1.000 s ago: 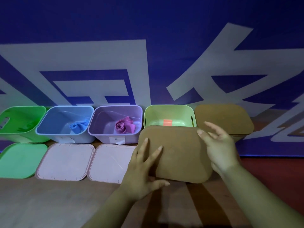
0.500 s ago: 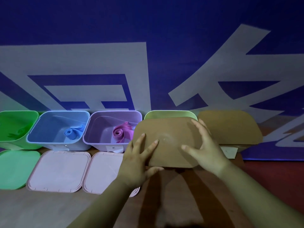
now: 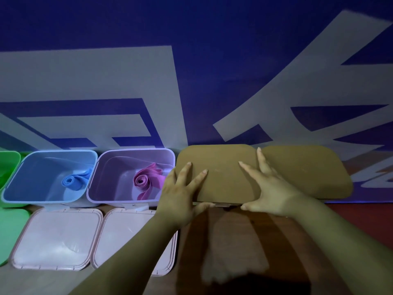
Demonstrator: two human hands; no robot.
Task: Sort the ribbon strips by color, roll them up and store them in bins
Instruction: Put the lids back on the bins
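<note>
A tan lid [image 3: 221, 167] lies flat over the fourth bin in the row and hides it. My left hand [image 3: 180, 194] rests on the lid's left part with fingers spread straight and the thumb under the front edge. My right hand [image 3: 270, 188] presses on its right part, fingers straight, thumb at the front edge. A rolled blue ribbon [image 3: 74, 179] lies in the open blue bin [image 3: 38, 167]. A rolled pink ribbon [image 3: 146, 179] lies in the open purple bin [image 3: 119, 162].
A second tan lid [image 3: 308, 169] covers the bin at the far right. Two pink lids [image 3: 57, 237] [image 3: 127, 233] lie on the table in front of the open bins. A green bin [image 3: 8, 165] and a green lid [image 3: 10, 228] are at the left edge. A blue banner stands behind.
Both hands carried the tan lid away from me and set it over the light green bin, which was open with an orange ribbon inside and is now covered.
</note>
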